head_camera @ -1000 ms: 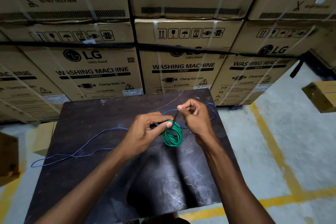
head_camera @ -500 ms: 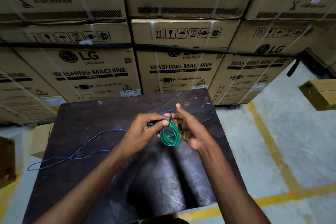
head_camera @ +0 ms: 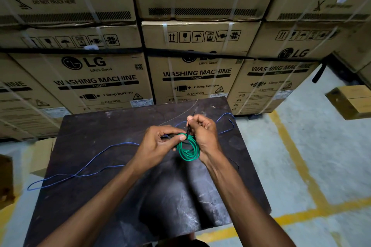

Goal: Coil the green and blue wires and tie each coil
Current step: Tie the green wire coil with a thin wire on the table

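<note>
A small green wire coil (head_camera: 188,151) hangs between both hands above the dark table (head_camera: 112,130). My left hand (head_camera: 158,144) pinches the coil's top with thumb and fingers. My right hand (head_camera: 202,132) is closed on a thin black tie (head_camera: 188,128) that wraps the coil's top and sticks up past the fingers. The blue wire (head_camera: 86,168) lies loose and uncoiled across the table, from the left edge past my hands to a loop at the right (head_camera: 226,124).
Stacked cardboard washing machine boxes (head_camera: 196,74) stand right behind the table. A small box (head_camera: 353,100) sits on the floor at the right. Another black tie (head_camera: 234,163) lies near the table's right edge. Yellow lines mark the concrete floor (head_camera: 301,166).
My right hand, open beside the coil half a second ago, has closed on the black tie and drawn it upward. My left hand stays on the coil.
</note>
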A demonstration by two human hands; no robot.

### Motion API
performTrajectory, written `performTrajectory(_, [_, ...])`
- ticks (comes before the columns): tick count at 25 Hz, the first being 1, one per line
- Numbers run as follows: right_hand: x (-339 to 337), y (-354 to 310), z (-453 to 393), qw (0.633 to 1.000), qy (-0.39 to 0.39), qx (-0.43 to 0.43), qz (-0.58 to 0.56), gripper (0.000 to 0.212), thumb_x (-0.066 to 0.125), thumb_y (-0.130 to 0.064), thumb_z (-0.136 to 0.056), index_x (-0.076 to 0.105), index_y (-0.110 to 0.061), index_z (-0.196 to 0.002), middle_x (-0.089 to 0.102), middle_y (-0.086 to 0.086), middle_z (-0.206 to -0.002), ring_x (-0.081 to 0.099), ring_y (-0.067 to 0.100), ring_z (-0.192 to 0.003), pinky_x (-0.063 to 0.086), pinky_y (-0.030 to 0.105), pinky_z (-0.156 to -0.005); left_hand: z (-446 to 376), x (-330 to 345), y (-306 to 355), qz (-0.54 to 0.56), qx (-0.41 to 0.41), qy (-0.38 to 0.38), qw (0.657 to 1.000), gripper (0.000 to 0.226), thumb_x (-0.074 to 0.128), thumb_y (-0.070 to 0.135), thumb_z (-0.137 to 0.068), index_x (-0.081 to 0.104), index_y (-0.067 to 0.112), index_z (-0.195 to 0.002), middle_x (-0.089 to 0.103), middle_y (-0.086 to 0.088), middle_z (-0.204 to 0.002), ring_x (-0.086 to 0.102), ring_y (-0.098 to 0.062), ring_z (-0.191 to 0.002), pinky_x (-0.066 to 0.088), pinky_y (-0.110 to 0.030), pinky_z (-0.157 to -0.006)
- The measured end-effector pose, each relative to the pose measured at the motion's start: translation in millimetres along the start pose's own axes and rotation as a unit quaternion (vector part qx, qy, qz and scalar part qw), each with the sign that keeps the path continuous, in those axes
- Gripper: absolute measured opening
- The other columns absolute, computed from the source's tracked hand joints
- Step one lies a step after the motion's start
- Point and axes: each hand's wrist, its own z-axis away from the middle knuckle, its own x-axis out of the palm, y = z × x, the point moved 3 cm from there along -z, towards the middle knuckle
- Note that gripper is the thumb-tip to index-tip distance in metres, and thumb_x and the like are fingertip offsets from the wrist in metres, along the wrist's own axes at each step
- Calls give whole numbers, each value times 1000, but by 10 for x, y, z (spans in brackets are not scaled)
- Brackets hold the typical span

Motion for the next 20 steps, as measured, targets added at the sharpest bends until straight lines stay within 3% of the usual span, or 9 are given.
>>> performTrajectory(3, [-10, 50, 4, 999, -10, 25, -21, 36, 57, -3, -99, 53, -7, -64, 48, -7, -44, 40, 2, -41, 35, 19, -45, 7, 9, -45, 11, -5, -1, 1000, 17, 74, 17, -85, 80, 11, -101, 80, -9, -90, 68, -8, -75, 56, -23, -57])
performTrajectory(7, [-275, 62, -60, 998, -16, 64, -3, 32, 56, -28, -103, 68, -13, -77, 49, 0, -60, 42, 7, -51, 32, 24, -52, -111, 115, -142, 17, -23, 9, 1000, 20, 74, 1, -88, 79, 19, -95, 79, 5, -81, 64, 0, -67, 54, -18, -55])
performTrajectory(10, [-645, 264, -10, 977, -88, 192, 3, 37, 46, -43, -103, 71, -16, -103, 67, 5, -90, 59, 13, -72, 45, 26, -59, -208, 238, -249, 39, -32, -5, 999, 20, 73, 3, -87, 78, 20, -95, 79, 7, -80, 66, -1, -69, 56, -18, -58])
performTrajectory(11, [-746, 350, 44, 964, -118, 239, -10, 35, 49, -42, -100, 69, -15, -110, 67, 11, -100, 62, 18, -77, 51, 27, -59, -231, 284, -282, 50, -38, -16, 998, 20, 72, 5, -86, 78, 22, -95, 79, 6, -82, 67, -2, -71, 57, -18, -60])
performTrajectory(13, [-919, 474, 159, 942, -143, 297, -56, 26, 53, -33, -99, 65, -13, -111, 69, 18, -100, 68, 23, -72, 56, 29, -52, -284, 396, -377, 63, -50, -42, 996, 22, 71, 5, -85, 79, 23, -93, 80, 6, -85, 70, -1, -76, 58, -18, -65])
performTrajectory(16, [-1187, 558, 283, 936, -99, 317, -120, 14, 53, -15, -99, 66, -15, -93, 73, 17, -85, 71, 22, -60, 57, 25, -49, -356, 650, -568, 53, -56, -83, 994, 19, 70, -5, -87, 75, 8, -99, 78, 5, -92, 70, 0, -84, 57, -17, -75])
performTrajectory(20, [-1507, 756, 428, 913, -46, 337, -224, 2, 63, -11, -86, 64, -12, -85, 71, 23, -96, 75, 41, -76, 64, 42, -62, -334, 1011, -848, 44, -82, -112, 989, 21, 65, -13, -89, 72, -5, -107, 70, -3, -97, 69, -2, -85, 57, -17, -75])
